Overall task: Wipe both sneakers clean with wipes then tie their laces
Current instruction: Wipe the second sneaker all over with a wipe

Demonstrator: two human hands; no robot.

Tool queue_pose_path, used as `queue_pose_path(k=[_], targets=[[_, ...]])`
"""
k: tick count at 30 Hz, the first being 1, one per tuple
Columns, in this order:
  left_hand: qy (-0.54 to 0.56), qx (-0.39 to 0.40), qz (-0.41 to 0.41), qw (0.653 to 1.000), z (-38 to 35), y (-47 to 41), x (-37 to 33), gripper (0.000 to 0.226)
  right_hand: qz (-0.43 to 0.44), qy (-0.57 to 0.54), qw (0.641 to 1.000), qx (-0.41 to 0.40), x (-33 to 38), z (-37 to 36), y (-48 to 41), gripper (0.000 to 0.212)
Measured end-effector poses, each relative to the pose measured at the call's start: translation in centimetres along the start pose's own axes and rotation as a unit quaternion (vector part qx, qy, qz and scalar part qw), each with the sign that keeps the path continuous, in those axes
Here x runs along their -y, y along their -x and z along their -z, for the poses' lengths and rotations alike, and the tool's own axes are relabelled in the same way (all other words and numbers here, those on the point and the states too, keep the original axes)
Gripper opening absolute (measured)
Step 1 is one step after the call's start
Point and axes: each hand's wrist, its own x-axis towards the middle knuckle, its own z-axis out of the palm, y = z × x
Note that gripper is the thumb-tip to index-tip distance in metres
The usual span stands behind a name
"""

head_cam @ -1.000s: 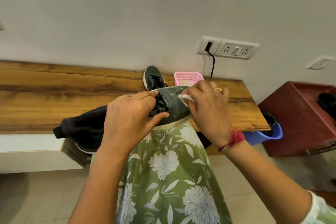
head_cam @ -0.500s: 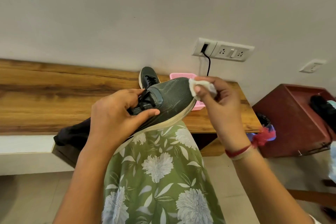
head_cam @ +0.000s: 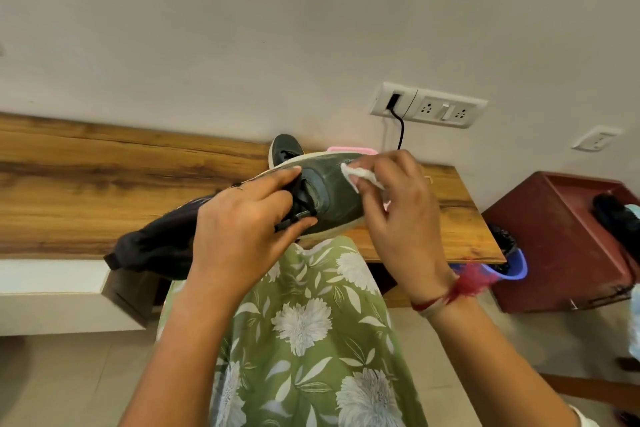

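— while the left hand (head_cam: 242, 225) grips the dark green sneaker (head_cam: 332, 198) at the laces (head_cam: 298, 209), thumb below and fingers curled over the top, where is the shoe exactly?

— it is held in the air above the lap, in front of the table edge, with the toe toward the right. the right hand (head_cam: 398, 218) pinches a small wipe (head_cam: 360, 175) between thumb and fingers and presses it on the toe part.

— and the other sneaker (head_cam: 285, 151)?

— it stands on the wooden table (head_cam: 104, 184), just behind the held one and near the wall. only a part of it shows.

— which containers do you see?

— a pink basket (head_cam: 351, 149) is on the table behind the held shoe. only its rim shows, so i cannot tell what is in it. past the right end of the table, lower down, is a blue bucket (head_cam: 517, 269) with a black liner; its contents i cannot tell. beside it stands a red-brown box (head_cam: 561, 246), open on top, with a dark thing (head_cam: 613, 215) inside.

— and the surface, the room?

— the table is a long wood plank along a pale wall. a dark cloth (head_cam: 156, 246) hangs over its front edge, left of the left hand. on the wall is a white socket panel (head_cam: 429, 107) with a black cable (head_cam: 400, 130) plugged in and going down. a smaller socket (head_cam: 595, 139) is farther right. the floor has pale tiles. a green dress (head_cam: 311, 322) with white flowers covers the lap, and a red thread (head_cam: 464, 284) is around the right wrist.
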Motion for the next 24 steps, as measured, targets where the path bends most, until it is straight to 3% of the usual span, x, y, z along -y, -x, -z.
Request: queue_pose_path(k=[2,10,13,17,20,24], targets=[[-0.015,0.0,-0.029,0.999,-0.3,-0.1,-0.5,0.029,0.032,0.061,0.997,0.031,0.5,-0.4,-0.1,0.021],[-0.041,-0.004,-0.071,0.997,-0.5,0.3,-1.0,0.023,0.076,0.281,0.956,0.025,-1.4,0.3,-0.1,0.022],[-0.04,-0.014,-0.073,0.996,-0.5,0.2,-1.1,0.022,0.044,0.26,0.965,0.001,-1.9,0.9,-0.5,0.019],[-0.019,-0.036,-0.074,0.996,-0.3,0.1,-1.1,0.021,0.043,0.12,0.992,0.01,-0.5,0.7,0.2,0.02],[-0.037,-0.028,-0.1,0.994,-0.2,0.4,-0.9,0.019,0.081,0.198,0.976,0.034,-0.6,0.4,0.7,0.017],[-0.061,-0.005,-0.095,0.994,-0.6,0.5,-0.5,0.018,0.041,0.3,0.952,0.034,-2.4,0.8,0.1,0.017]])
